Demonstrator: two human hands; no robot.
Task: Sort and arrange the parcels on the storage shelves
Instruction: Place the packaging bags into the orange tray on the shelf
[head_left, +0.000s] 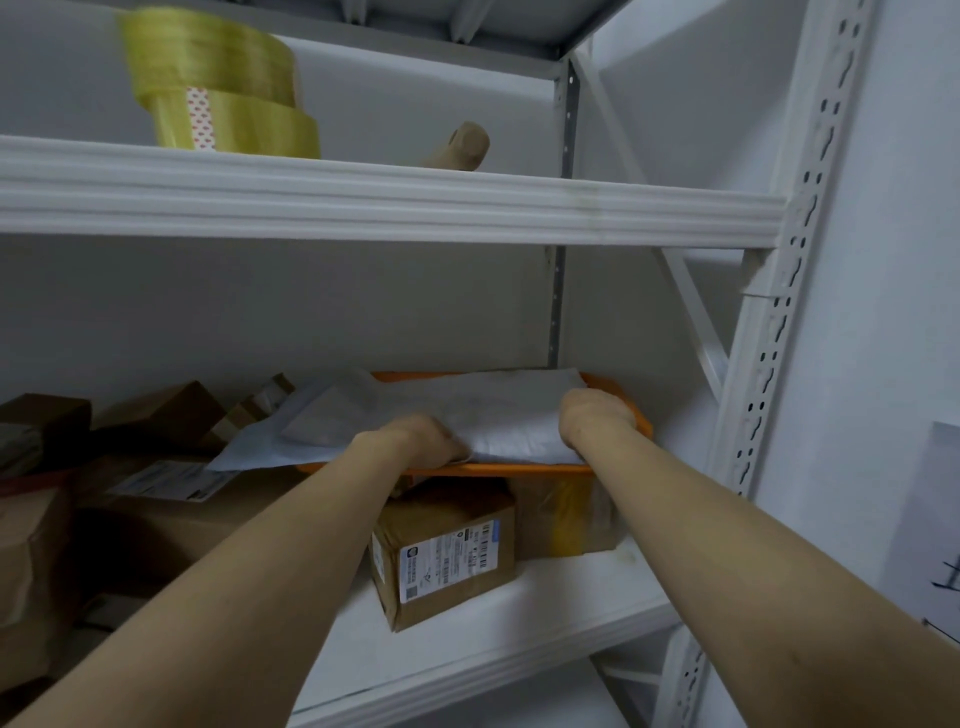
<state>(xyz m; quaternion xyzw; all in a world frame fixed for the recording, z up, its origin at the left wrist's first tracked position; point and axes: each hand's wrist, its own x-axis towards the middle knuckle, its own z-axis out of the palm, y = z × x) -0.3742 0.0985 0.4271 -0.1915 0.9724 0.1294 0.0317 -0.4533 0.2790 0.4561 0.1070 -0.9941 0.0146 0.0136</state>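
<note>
"While both bare arms stretch forward and up into the shelf, what are the hands doing?"

"Both grip one thing. The left hand curls over the front rim of an orange tray, knuckles toward the camera. The right hand wraps the tray's front right corner. The fingertips are hidden past the rim."

"Where is the tray?"

"On the middle level, right side, just above two cardboard boxes. Whether it rests on them or is lifted, I cannot tell."

"What does it carry?"

"Grey and white mailers, soft and wrinkled, piled flat. One spills over the left edge. Below sits a labelled box turned at an angle, with a taped box just beside it. On the level above stand two stacked yellow tape rolls."
</note>
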